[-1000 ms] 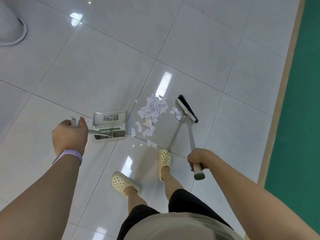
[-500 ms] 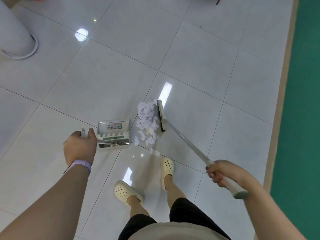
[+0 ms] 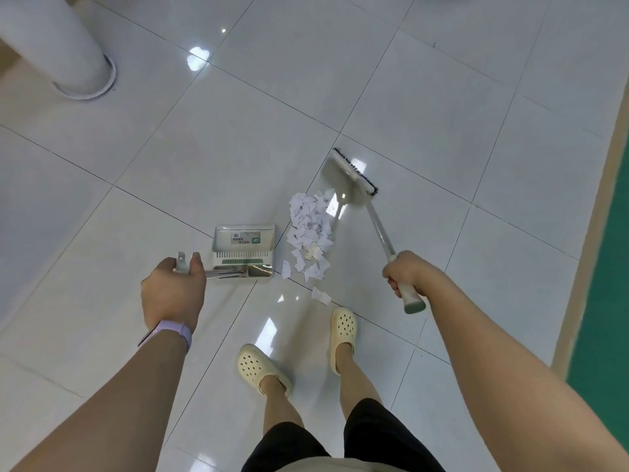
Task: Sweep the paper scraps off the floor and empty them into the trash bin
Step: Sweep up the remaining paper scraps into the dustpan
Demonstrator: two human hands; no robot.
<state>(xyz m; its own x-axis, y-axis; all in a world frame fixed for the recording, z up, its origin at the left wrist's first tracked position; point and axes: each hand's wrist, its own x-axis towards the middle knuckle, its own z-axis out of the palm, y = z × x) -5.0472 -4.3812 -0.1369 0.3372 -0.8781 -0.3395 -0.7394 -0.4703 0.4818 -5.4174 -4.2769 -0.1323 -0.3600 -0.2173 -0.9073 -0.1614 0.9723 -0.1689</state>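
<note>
A pile of white paper scraps (image 3: 309,229) lies on the glossy tiled floor (image 3: 238,137), just right of a grey dustpan (image 3: 244,245). My left hand (image 3: 173,289) grips the top of the dustpan's long handle. My right hand (image 3: 406,275) grips the cream handle of a broom, whose black-bristled head (image 3: 355,172) is lifted off to the upper right of the pile. A few stray scraps (image 3: 321,296) lie near my right shoe. No trash bin shows in view.
A thick white column base (image 3: 68,52) stands at the upper left. A green floor strip with a beige border (image 3: 606,240) runs along the right. My feet in cream clogs (image 3: 262,367) stand just below the pile.
The broom head pushed the scraps left into a tighter pile beside the dustpan, then swung back up and to the right, off the pile. The dustpan has stayed in place.
</note>
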